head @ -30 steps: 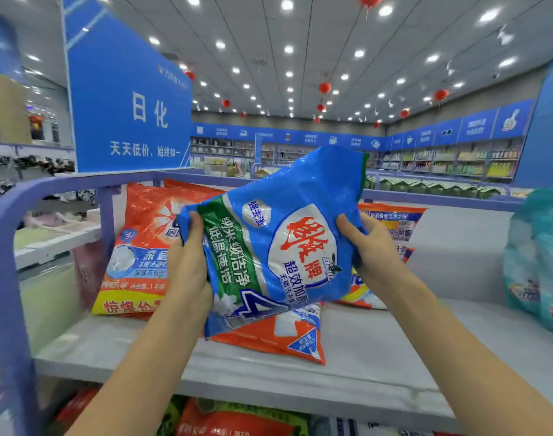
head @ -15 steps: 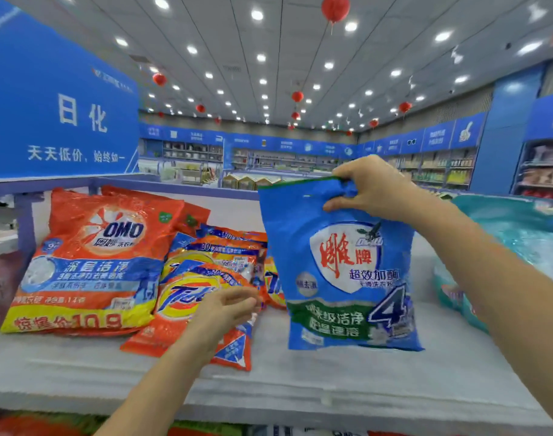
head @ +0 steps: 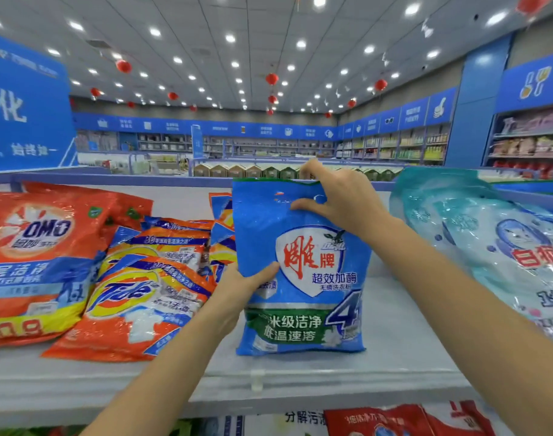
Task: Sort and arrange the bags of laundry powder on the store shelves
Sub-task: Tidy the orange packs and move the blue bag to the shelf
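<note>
Upright, glossy blue bag (head: 303, 278) — both hands gripping — grey shelf (head: 394, 341).

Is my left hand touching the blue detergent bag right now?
Touching. The head view shows the left hand gripping the left edge of the blue bag, thumb lying across its front.

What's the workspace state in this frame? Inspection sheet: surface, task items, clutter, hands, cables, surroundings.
Surface: grey shelf, bags on it.
Job's things: blue bag upright mid-shelf; OMO bag and Tide bags lying at left; teal bag at right.
Clutter: nothing seen.
Hands: left hand grips the blue bag's left edge; right hand pinches its top.
Cables: nothing seen.
Surroundings: lower-shelf bags below; blue signs, red lanterns overhead.
</note>
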